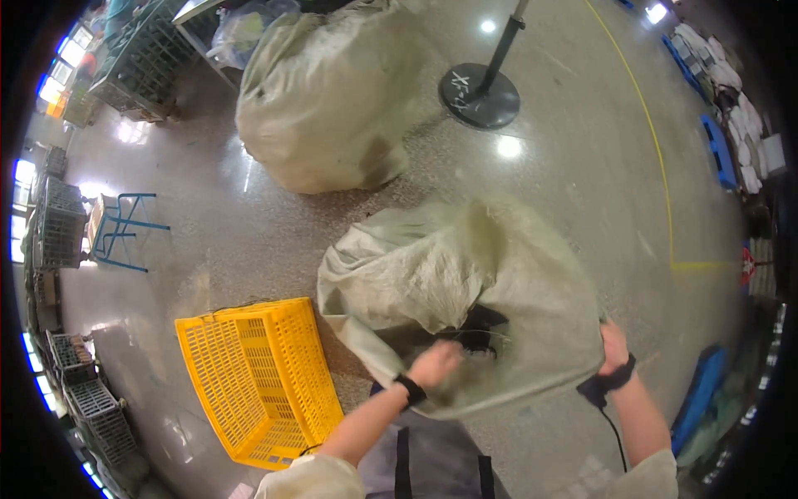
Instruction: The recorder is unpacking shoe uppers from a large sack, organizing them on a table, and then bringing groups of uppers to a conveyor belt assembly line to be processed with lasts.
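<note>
Gripping right hand (pixel 613 348): closed on the outer rim of the nearer sack, fingers partly hidden by the fabric, holding that edge out to the side.
Left hand (pixel 436 364): at the sack's mouth, fingers blurred and seemingly half curled; I cannot tell whether they have hold of anything.
Wristbands: a black wristband (pixel 410 391) shows on the left wrist, another on the right.
Mouth of the sack: spread wide already, judging by the gap; reaching inside looks under way. How much remains to be handled cannot be told, since most of the inside is covered.
Pale woven sack (pixel 416 279): on the floor right in front of the person, between both hands; greenish-beige, creased, slumped, with one fold flopped over part of the mouth and a thin, slightly shiny weave.
Dark contents (pixel 485 323): black, glimpsed beneath the fold, too shadowed to identify.
Yellow plastic crate (pixel 291 349): latticed, tilted in view, just left of the sack.
Second sack (pixel 332 100): beyond the first, bulging, similarly pale, with a darker stain low down.
Post base (pixel 480 96): round, black, right of that second sack.
Blue stool frame (pixel 125 229): well apart, far left, near stacked grey crates (pixel 62 220).
</note>
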`<action>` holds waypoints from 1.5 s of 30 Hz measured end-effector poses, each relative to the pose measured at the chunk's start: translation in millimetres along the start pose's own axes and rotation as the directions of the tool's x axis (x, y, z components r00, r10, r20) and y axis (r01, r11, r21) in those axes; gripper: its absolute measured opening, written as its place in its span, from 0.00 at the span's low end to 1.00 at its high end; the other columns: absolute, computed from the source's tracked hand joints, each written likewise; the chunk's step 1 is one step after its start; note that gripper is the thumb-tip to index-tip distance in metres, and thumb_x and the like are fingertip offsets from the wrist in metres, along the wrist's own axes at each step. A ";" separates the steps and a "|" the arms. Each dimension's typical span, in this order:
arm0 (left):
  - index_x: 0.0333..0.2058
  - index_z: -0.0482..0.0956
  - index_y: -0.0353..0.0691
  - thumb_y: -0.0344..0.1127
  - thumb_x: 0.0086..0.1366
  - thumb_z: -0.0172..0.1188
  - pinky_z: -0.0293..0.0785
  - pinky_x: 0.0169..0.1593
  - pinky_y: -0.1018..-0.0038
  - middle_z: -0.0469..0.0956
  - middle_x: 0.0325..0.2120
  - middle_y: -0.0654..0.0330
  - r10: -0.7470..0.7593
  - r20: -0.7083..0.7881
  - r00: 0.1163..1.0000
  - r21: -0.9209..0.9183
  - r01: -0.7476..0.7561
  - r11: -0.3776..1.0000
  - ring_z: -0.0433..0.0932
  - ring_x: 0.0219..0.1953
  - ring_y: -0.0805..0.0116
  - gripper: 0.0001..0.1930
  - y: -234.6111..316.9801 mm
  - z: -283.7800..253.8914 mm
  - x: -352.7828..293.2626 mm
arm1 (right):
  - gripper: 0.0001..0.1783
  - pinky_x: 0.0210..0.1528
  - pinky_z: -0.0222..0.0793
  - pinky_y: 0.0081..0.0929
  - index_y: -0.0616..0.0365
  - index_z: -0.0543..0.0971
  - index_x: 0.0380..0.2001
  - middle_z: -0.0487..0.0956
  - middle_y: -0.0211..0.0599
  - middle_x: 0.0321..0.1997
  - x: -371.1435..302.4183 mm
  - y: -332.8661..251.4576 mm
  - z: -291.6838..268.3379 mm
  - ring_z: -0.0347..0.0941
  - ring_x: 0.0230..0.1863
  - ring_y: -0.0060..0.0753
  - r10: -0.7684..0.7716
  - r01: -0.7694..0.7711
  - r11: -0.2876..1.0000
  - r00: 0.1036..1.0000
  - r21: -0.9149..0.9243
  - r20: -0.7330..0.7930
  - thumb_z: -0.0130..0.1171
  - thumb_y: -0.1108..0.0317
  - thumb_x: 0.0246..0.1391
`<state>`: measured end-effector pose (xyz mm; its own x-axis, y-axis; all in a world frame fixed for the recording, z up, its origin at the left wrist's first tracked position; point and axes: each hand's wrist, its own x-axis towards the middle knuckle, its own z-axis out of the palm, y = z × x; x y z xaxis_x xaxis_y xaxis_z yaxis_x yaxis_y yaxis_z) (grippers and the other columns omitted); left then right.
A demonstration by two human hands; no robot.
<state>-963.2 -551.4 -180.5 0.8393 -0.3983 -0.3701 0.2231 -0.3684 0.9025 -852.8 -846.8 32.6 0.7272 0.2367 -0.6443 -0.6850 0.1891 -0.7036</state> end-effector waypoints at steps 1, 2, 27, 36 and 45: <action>0.48 0.68 0.48 0.47 0.57 0.47 0.63 0.49 0.62 0.63 0.49 0.47 0.036 0.019 0.999 0.162 -0.038 0.986 0.65 0.49 0.51 0.21 -17.8 -6.8 12.9 | 0.20 0.51 0.63 0.39 0.66 0.62 0.51 0.67 0.47 0.52 -10.1 -0.1 21.6 0.65 0.51 0.41 0.076 -0.061 0.971 0.996 0.230 -0.057 0.41 0.70 0.54; 0.50 0.66 0.50 0.50 0.57 0.46 0.59 0.53 0.60 0.59 0.53 0.49 0.084 0.054 0.995 0.311 -0.096 0.945 0.61 0.52 0.51 0.23 -22.6 -7.1 28.3 | 0.20 0.51 0.62 0.42 0.66 0.63 0.50 0.68 0.46 0.50 -22.4 2.7 19.7 0.65 0.51 0.41 0.070 -0.048 0.971 0.994 0.232 -0.084 0.41 0.72 0.54; 0.50 0.62 0.36 0.38 0.58 0.46 0.59 0.54 0.60 0.60 0.52 0.47 -0.364 -0.469 0.804 0.745 0.582 0.326 0.60 0.55 0.54 0.22 -152.6 -123.0 144.2 | 0.19 0.51 0.61 0.29 0.62 0.63 0.48 0.68 0.37 0.46 126.5 19.9 -13.7 0.64 0.48 0.29 -0.251 0.282 0.955 0.932 0.091 -0.261 0.48 0.74 0.51; 0.47 0.65 0.34 0.36 0.56 0.45 0.62 0.52 0.60 0.67 0.46 0.44 0.024 -0.603 0.797 0.713 0.525 0.465 0.66 0.50 0.52 0.20 -197.3 -157.5 102.8 | 0.21 0.53 0.59 0.30 0.62 0.64 0.47 0.68 0.36 0.47 105.7 38.4 8.7 0.64 0.49 0.29 -0.234 0.265 0.961 0.933 0.082 -0.272 0.52 0.73 0.48; 0.37 0.71 0.29 0.32 0.48 0.54 0.71 0.35 0.64 0.75 0.23 0.45 -0.139 0.126 0.982 0.470 0.064 0.880 0.76 0.28 0.54 0.17 202.3 -163.2 -8.5 | 0.18 0.46 0.62 0.30 0.53 0.78 0.37 0.65 0.43 0.39 51.8 9.6 36.2 0.66 0.42 0.44 -0.427 0.370 0.353 0.881 -0.860 0.204 0.48 0.80 0.42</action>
<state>-844.3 -485.5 41.2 0.7308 -0.4463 -0.5165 0.0168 -0.7446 0.6672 -823.3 -798.3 3.4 0.9239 0.3224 -0.2061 0.0660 -0.6648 -0.7441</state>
